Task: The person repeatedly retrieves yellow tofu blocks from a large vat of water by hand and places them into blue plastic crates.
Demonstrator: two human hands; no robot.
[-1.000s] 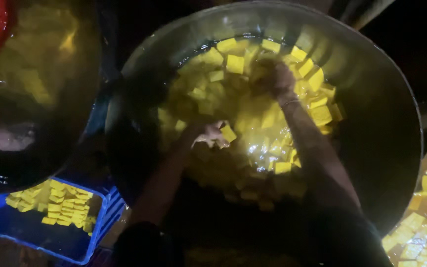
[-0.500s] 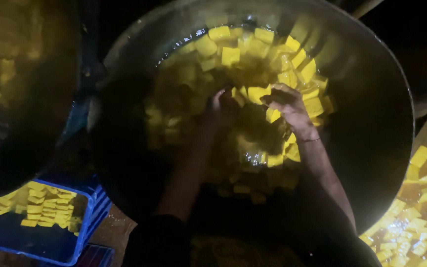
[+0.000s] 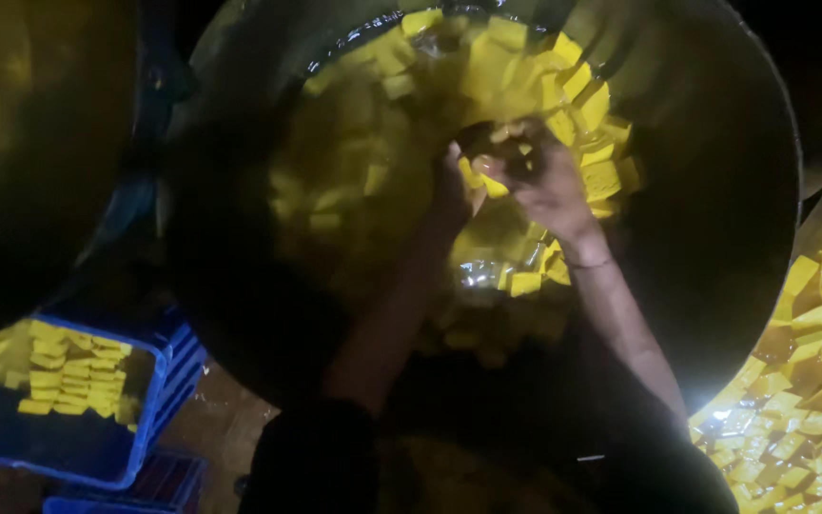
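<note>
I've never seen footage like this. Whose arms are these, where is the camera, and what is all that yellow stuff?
The camera sits on a person's head and looks down, so the two bare arms are that person's own. Both reach into a big round metal basin filled with yellow cubes lying in liquid. The left hand and the right hand meet in the middle, with a few cubes between the fingers; how firmly they grip is too dim to tell. A blue crate at lower left holds more yellow pieces, and another container of cubes shows at the right edge.
</note>
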